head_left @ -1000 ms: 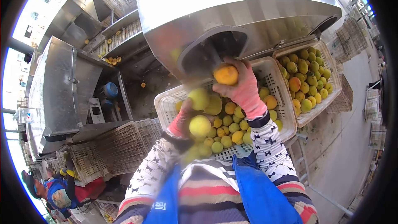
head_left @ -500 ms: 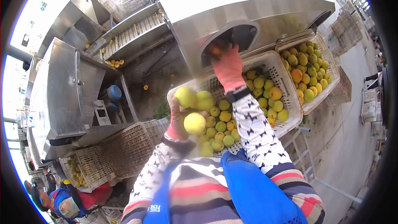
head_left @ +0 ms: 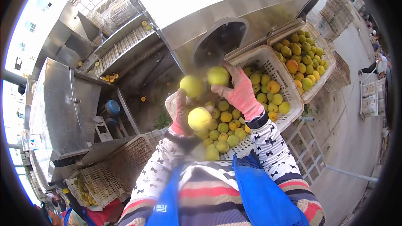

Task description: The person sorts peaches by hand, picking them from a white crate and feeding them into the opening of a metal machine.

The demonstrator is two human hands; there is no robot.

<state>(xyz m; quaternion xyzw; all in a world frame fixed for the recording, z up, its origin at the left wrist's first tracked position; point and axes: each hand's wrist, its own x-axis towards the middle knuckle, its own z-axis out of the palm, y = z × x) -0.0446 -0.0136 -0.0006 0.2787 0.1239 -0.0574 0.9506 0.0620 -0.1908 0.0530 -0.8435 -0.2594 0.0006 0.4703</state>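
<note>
My left hand (head_left: 181,115), in a pink glove, is closed around yellow-green, peach-like fruit. One fruit (head_left: 191,86) sits at its fingertips and another, yellower fruit (head_left: 199,118) lies against the palm side. My right hand (head_left: 243,95), also gloved in pink, grips a green-yellow fruit (head_left: 218,76) between thumb and fingers. Both hands are above a white plastic crate (head_left: 289,88) partly filled with similar fruit (head_left: 224,127). Just beyond the right hand is a dark round opening (head_left: 220,37) in a steel machine.
A second crate (head_left: 332,58) full of green and orange fruit stands to the right. The steel housing (head_left: 259,12) spans the far side. Brown crates (head_left: 130,150) lie at left, near a steel cabinet (head_left: 54,109). A metal frame (head_left: 307,150) stands at lower right.
My right hand has come back from the dark opening and now holds a fruit beside my left hand. The left hand still holds its fruit. The view has shifted slightly.
</note>
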